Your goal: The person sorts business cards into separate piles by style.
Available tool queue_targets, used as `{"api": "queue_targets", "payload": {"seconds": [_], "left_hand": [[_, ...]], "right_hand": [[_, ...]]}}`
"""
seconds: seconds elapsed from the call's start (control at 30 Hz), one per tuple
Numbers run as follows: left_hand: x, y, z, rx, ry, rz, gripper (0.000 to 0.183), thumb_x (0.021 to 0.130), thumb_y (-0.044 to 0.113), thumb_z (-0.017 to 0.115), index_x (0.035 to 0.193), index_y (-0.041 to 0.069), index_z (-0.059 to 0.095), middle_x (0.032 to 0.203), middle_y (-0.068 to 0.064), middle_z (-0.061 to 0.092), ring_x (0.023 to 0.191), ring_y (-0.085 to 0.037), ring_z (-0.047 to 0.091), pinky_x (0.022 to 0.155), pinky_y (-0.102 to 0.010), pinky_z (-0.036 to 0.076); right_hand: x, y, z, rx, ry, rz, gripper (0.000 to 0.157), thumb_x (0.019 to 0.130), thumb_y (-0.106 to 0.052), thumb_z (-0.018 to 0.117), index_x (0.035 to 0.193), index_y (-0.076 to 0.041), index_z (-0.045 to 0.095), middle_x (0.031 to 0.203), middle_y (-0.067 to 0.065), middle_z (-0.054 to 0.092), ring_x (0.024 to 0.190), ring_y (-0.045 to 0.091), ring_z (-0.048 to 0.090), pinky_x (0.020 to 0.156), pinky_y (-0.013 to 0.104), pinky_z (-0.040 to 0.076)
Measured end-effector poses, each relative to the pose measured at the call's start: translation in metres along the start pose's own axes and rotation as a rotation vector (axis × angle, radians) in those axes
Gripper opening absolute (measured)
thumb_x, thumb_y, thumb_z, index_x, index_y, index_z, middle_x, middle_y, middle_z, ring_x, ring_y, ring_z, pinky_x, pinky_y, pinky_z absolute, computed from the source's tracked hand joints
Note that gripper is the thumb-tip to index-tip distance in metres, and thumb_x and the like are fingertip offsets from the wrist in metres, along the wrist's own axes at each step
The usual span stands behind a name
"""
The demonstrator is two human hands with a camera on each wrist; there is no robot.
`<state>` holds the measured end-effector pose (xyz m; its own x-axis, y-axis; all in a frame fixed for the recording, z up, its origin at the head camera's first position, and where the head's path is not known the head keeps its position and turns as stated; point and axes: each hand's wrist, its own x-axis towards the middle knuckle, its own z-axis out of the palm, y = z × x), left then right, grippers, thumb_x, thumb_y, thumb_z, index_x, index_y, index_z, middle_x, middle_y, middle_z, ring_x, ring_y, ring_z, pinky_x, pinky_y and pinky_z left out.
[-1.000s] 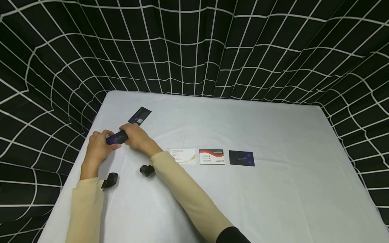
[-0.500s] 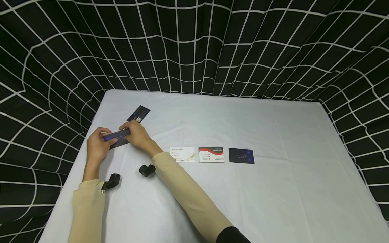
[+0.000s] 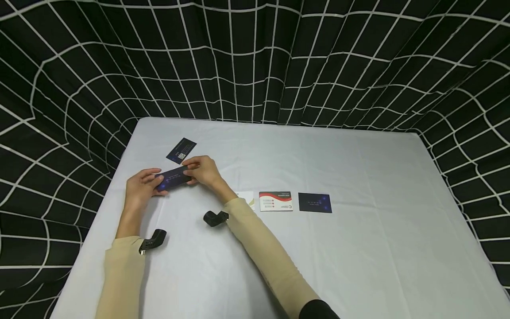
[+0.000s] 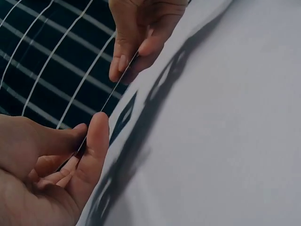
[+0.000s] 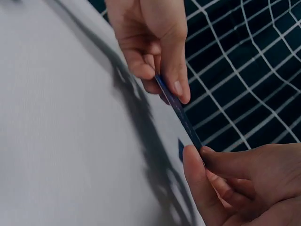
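Both hands pinch a dark blue business card (image 3: 174,178) by its two ends, over the left part of the white table. My left hand (image 3: 139,188) has its thumb on the near face of the left end. At the opposite end, my right hand (image 3: 206,172) pinches between thumb and fingers. Each wrist view shows the card nearly edge-on, a thin line (image 4: 111,95) on the left and a bluish strip (image 5: 181,113) on the right. Just behind the hands lies another dark business card (image 3: 181,150) with a QR code, face up.
To the right, a row on the table (image 3: 374,230) holds a white card (image 3: 248,197) partly hidden by the right sleeve, a red-and-white card (image 3: 276,201) and a dark blue card (image 3: 314,203). A black curtain with white grid lines (image 3: 255,57) hangs behind the table.
Both hands have shifted right with the dark card, which now faces the head camera more. A second dark card showing beneath it half a second ago is no longer seen separately.
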<state>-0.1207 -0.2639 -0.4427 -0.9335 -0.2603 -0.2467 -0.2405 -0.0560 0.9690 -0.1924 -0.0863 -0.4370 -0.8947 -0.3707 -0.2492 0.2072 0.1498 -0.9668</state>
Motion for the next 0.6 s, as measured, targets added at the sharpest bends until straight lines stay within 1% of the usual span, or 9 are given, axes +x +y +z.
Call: {"api": "queue_targets", "payload": {"seconds": [0.1,0.17,0.33,0.4,0.5,0.53,0.6], "left_hand": [[0.002,0.000,0.022,0.030,-0.043,0.010,0.038,0.095,-0.004,0.058,0.129,-0.018,0.048,0.081,0.004,0.063,0.060,-0.008,0.065,0.056,-0.025,0.055],[0.002,0.001,0.037,0.052,-0.062,0.018,0.036,0.096,-0.003,0.057,0.128,-0.018,0.050,0.081,0.003,0.062,0.059,-0.007,0.064,0.058,-0.025,0.056],[0.000,0.006,0.074,0.046,-0.103,0.026,0.034,0.096,-0.004,0.056,0.127,-0.016,0.052,0.081,-0.002,0.063,0.055,-0.010,0.064,0.059,-0.028,0.057],[-0.002,0.006,0.089,0.041,-0.129,0.031,0.032,0.096,-0.005,0.056,0.126,-0.016,0.053,0.083,-0.006,0.064,0.054,-0.010,0.063,0.058,-0.029,0.057],[-0.005,0.003,0.112,0.076,-0.171,0.051,0.029,0.095,-0.007,0.057,0.122,-0.015,0.056,0.090,-0.018,0.066,0.050,-0.011,0.061,0.057,-0.029,0.057],[-0.006,0.002,0.120,0.086,-0.185,0.060,0.028,0.094,-0.007,0.057,0.121,-0.015,0.057,0.092,-0.021,0.065,0.049,-0.011,0.061,0.057,-0.030,0.057],[-0.010,0.001,0.136,0.117,-0.209,0.083,0.026,0.093,-0.008,0.059,0.119,-0.014,0.059,0.097,-0.025,0.064,0.049,-0.011,0.061,0.057,-0.031,0.057]], "right_hand": [[-0.007,0.002,-0.024,0.006,0.022,0.035,0.030,0.084,0.010,0.069,0.114,0.007,0.067,0.086,0.006,0.059,0.057,0.014,0.062,0.063,0.032,0.058],[-0.012,0.001,-0.040,-0.004,0.033,0.046,0.031,0.086,0.009,0.068,0.116,0.006,0.066,0.093,0.009,0.060,0.058,0.013,0.062,0.064,0.032,0.058],[-0.030,0.000,-0.079,-0.025,0.049,0.037,0.035,0.088,0.007,0.066,0.123,0.007,0.062,0.111,0.019,0.060,0.060,0.015,0.063,0.067,0.034,0.058],[-0.039,0.002,-0.095,-0.028,0.065,0.037,0.036,0.089,0.006,0.066,0.124,0.007,0.062,0.112,0.020,0.059,0.061,0.015,0.064,0.067,0.033,0.058],[-0.055,0.007,-0.117,-0.037,0.100,0.042,0.035,0.089,0.006,0.065,0.124,0.006,0.062,0.111,0.019,0.058,0.063,0.015,0.064,0.067,0.033,0.058],[-0.060,0.009,-0.125,-0.048,0.109,0.042,0.035,0.090,0.005,0.065,0.124,0.006,0.062,0.111,0.019,0.057,0.064,0.018,0.065,0.068,0.034,0.058],[-0.072,0.012,-0.140,-0.062,0.130,0.044,0.035,0.090,0.004,0.065,0.125,0.005,0.062,0.111,0.018,0.057,0.066,0.019,0.065,0.069,0.036,0.058]]}}
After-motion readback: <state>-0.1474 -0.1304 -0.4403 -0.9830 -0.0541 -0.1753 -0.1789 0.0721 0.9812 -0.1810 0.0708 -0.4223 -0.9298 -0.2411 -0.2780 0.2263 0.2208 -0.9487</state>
